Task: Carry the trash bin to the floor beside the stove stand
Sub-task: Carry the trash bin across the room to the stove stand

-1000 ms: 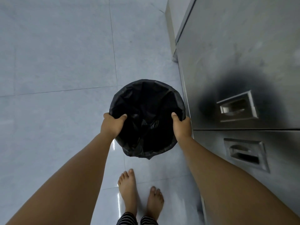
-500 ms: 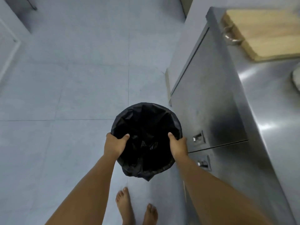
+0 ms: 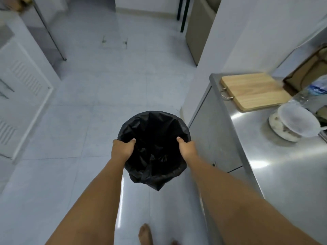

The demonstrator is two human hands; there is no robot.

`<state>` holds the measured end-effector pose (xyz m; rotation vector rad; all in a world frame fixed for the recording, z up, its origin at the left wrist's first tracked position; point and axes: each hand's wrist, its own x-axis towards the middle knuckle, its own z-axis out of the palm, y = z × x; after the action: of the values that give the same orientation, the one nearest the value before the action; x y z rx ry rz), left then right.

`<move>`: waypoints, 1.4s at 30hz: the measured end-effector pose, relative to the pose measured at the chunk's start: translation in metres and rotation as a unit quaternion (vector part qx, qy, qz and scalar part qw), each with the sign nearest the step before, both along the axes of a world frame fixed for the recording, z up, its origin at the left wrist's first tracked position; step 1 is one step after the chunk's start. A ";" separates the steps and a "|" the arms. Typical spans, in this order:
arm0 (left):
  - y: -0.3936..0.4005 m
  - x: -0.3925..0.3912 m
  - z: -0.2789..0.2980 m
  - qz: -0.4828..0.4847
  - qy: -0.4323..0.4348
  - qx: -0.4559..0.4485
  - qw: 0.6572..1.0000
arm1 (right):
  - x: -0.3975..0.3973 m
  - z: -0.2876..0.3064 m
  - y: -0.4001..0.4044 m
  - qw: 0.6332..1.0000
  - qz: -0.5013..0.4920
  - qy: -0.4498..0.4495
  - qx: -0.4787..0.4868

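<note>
Both hands, left hand point(image 3: 123, 149) and right hand point(image 3: 187, 149), are gripping the round black-lined trash bin point(image 3: 154, 147); swinging toward three o'clock risks knocking the steel cabinet point(image 3: 215, 138).

One trash bin point(image 3: 154, 138) lined with one black bag is in view, with two hands on its rim, the left hand point(image 3: 122, 150) and the right hand point(image 3: 187, 150). The counter point(image 3: 283, 170) carries one wooden cutting board point(image 3: 253, 91), one plastic bottle point(image 3: 313, 92) and one covered bowl point(image 3: 293, 125). One bare foot point(image 3: 146, 234) shows fully on the floor point(image 3: 106, 96), with the toes of a second at the bottom edge.
</note>
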<state>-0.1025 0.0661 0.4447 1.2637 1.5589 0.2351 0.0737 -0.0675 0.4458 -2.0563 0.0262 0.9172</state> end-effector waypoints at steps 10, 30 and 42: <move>0.042 0.000 0.037 0.006 -0.035 0.014 0.999 | 0.013 0.040 0.044 0.999 0.022 -0.021 0.019; 0.194 0.140 0.027 0.036 -0.151 -0.016 0.988 | 0.182 0.046 0.209 0.994 0.079 -0.017 0.070; 0.320 0.238 0.033 0.062 -0.182 -0.010 0.981 | 0.280 0.046 0.335 0.993 0.079 -0.011 0.088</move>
<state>0.1357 0.3861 0.4780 1.0401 1.3192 0.5007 0.3537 0.2679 0.4915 -1.9244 -0.2250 0.9590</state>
